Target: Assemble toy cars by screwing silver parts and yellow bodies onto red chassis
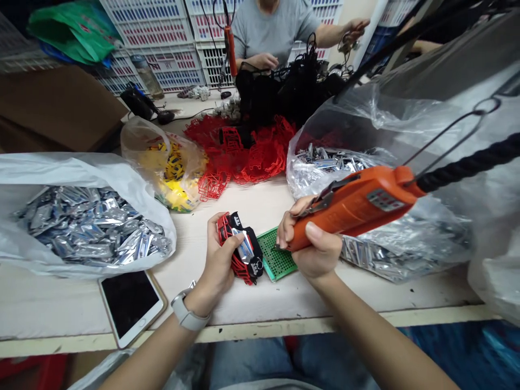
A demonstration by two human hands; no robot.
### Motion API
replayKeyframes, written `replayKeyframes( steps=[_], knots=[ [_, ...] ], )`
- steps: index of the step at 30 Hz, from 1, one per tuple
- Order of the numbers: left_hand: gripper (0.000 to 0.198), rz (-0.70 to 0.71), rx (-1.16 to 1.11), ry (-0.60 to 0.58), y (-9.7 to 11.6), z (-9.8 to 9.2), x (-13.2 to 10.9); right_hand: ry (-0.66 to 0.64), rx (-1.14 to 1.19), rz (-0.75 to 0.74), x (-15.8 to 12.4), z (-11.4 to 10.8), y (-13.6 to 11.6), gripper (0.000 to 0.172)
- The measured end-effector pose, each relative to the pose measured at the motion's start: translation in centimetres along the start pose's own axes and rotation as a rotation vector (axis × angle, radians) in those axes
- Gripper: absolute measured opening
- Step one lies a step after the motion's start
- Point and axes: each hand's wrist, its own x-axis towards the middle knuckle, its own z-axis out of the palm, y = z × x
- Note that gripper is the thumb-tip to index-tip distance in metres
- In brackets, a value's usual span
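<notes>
The left hand (217, 265) is closed around a red-and-black part (255, 246), its thumb against a silver piece (246, 250) on the part's face, near the front edge of the table (193, 230). The right hand (319, 249) is wrapped around an orange power driver (353, 208) hung from a black coiled cord (467, 162); its tip points towards the part, over a green perforated tray (278, 257), apparently without contact with the part.
</notes>
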Motion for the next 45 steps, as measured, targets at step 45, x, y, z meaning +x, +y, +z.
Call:
replayKeyframes(
  steps=[45],
  knots=[
    [0.041,-0.018,-0.173,0.063,0.6,0.3,0.2,0.077,0.095,-0.225,1.0,5.4,-1.7,0.020]
  ],
)
